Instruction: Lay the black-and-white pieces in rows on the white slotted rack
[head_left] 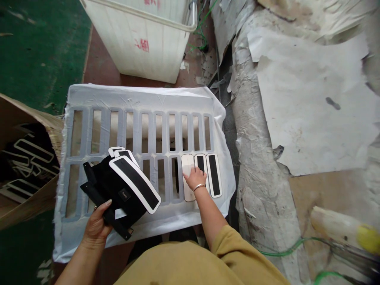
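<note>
My left hand [96, 225] grips a fanned stack of black pieces with white borders [124, 184] over the lower left of a white slotted tray [139, 99]. My right hand [194, 177] presses its fingers on a cream-coloured piece [187, 164] lying in a slot of the tray's lower row. Just right of it, two black pieces with white borders [213, 174] sit in the last slots. A bracelet is on my right wrist.
A cardboard box [26, 166] with more black, white-edged pieces stands at the left. A white bin [142, 39] is behind the tray. Crumpled paper covers the surface [297, 99] on the right. Green cord [285, 247] trails at the lower right.
</note>
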Tool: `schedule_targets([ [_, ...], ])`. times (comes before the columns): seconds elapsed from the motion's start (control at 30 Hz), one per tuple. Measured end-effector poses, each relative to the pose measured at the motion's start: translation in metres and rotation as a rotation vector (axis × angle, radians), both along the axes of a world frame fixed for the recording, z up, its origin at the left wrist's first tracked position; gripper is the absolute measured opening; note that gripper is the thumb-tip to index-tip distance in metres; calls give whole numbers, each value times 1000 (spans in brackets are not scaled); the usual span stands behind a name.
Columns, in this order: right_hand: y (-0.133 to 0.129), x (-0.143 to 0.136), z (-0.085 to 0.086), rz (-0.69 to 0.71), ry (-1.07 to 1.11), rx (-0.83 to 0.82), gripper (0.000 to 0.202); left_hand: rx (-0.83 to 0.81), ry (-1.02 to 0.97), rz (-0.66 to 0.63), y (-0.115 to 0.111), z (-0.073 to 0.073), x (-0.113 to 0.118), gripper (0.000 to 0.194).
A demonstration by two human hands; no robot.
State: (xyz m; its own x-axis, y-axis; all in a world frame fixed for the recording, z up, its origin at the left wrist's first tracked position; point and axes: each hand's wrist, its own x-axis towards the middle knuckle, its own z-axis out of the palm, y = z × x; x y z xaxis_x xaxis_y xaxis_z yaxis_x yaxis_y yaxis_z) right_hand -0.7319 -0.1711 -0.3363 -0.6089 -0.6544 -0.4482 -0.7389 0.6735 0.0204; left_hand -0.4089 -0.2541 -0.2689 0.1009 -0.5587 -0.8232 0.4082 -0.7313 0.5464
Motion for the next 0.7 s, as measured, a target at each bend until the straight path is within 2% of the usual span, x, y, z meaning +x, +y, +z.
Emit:
schedule_targets([
  [0.07,0,-9,9,41,-5,-7,52,-18,11,-1,-1,1,0,29],
  [0.13,6,-10,11,91,7,-80,52,-21,22,-10,-1,0,2,31],
  [0.23,23,-1,2,215,-45,-170,48,-28,31,-24,1,-2,4,32],
  [0.3,33,7,-7,292,-132,-143,47,-31,46,-44,3,-3,4,33],
  [0.4,32,18,-5,267,-224,-124,50,-39,95,-122,7,0,-2,40],
  [0.47,19,29,13,197,-310,-254,49,-67,124,-171,9,2,-7,46],
  [0.57,-6,55,54,190,-604,-531,54,-99,147,-222,12,8,-17,51],
  [0.63,-19,77,76,238,-761,-571,70,-117,173,-257,14,13,-22,48],
  [0.7,-27,95,86,233,-832,-519,90,-132,198,-283,15,17,-26,42],
])
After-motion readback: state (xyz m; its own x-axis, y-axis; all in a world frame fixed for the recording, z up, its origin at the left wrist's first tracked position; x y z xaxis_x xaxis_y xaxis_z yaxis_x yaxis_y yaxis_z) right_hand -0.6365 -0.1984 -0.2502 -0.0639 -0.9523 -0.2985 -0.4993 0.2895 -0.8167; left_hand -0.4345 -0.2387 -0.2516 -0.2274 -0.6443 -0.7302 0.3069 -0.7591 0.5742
